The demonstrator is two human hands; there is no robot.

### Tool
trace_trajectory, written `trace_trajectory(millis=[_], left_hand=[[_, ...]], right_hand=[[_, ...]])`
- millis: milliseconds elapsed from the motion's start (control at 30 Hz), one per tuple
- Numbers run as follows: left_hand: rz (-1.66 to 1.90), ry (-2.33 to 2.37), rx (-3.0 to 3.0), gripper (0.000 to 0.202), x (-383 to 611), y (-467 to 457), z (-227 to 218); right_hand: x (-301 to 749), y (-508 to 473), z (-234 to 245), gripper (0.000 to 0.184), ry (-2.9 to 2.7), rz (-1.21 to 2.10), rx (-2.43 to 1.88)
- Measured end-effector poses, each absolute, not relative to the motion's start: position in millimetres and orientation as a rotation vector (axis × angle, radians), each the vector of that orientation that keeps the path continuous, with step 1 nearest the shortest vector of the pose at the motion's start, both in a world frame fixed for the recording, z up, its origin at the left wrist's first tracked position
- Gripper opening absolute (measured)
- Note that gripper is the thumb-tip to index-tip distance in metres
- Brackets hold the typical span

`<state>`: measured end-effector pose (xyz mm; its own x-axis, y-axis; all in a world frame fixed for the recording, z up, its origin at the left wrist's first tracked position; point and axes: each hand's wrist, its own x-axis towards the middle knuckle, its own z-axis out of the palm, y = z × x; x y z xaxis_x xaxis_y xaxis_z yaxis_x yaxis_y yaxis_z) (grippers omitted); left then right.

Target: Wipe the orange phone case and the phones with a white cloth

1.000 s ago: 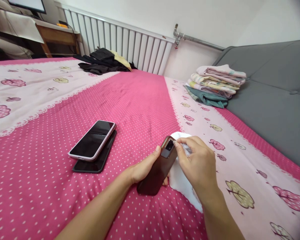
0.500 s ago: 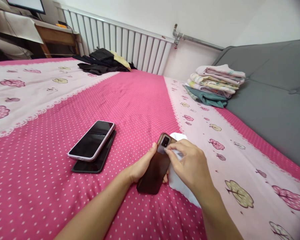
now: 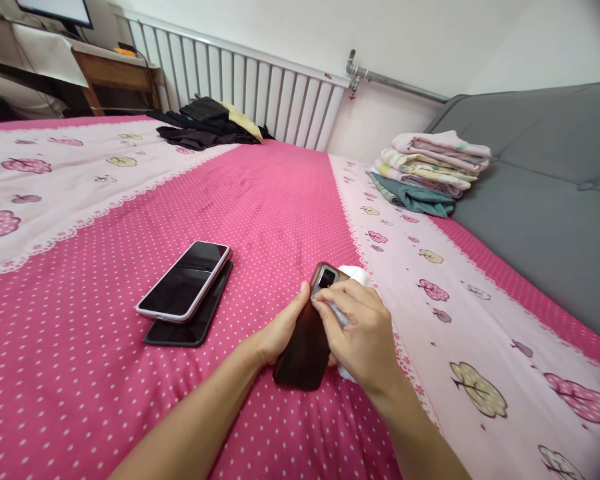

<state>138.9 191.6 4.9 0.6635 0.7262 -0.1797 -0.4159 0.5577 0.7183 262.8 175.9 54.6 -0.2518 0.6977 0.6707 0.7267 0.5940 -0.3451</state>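
Observation:
My left hand is closed around a phone in a dark brown case, its back and camera block facing up. The thumb lies along the phone's left edge, while a few fingertips show at its right edge. Just below the camera, my right hand pinches with thumb and forefinger against the phone's back. A white cloth shows behind and under that hand and appears gripped in it, though the fingers hide much of it.
To the left, a phone with a pale rim rests on a black phone. Folded clothes are stacked by the grey headboard. Dark clothes lie near the radiator. A pink patterned bedspread lies underneath.
My right hand has shifted left across the phone's back, and the white cloth has moved with it. The phone has tilted slightly in my left hand.

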Motion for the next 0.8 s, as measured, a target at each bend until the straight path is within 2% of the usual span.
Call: trace_trajectory(millis=[100, 367, 567, 800], left_hand=[[0.724, 0.524, 0.705, 0.071, 140, 191, 5], [0.590, 0.522, 0.874, 0.080, 140, 189, -2], [0.482, 0.538, 0.926, 0.090, 140, 186, 3], [0.517, 0.525, 0.829, 0.090, 140, 189, 3]], right_hand=[[259, 175, 52, 0.012, -1.932, -0.127, -1.119], [266, 181, 52, 0.009, -1.779, -0.343, -1.138], [273, 184, 56, 0.010, -1.724, -0.288, -1.188], [278, 186, 58, 0.013, -1.744, -0.248, -1.316]])
